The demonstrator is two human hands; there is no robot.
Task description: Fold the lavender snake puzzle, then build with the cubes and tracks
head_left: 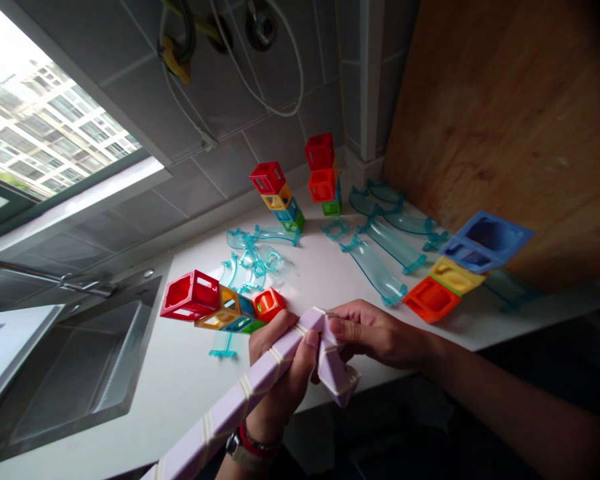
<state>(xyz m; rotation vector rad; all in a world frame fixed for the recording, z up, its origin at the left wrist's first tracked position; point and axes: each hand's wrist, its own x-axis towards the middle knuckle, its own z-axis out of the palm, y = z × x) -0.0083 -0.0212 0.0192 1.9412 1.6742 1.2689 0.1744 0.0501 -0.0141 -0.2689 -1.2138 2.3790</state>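
Above the counter [325, 283], left hand [283, 393] and right hand [380, 333] hold lilac strip [230, 408].

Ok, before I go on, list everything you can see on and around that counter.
strip: one, lilac, chained tiles, held in both hands at the counter's edge
cube towers: two, red, orange, yellow, blue, green, by the tiled wall
cube row: one, red to orange, lying near the sink
open tiles: three, blue, yellow, orange, beside the board
tracks: several, clear teal, mid-counter
counter: one, white
sink: one, steel, left
board: one, wooden, right
window: one, upper left
hoses: several, pale, on the wall
watch: one, left wrist
left hand: grips the strip
right hand: pinches the strip's bent end
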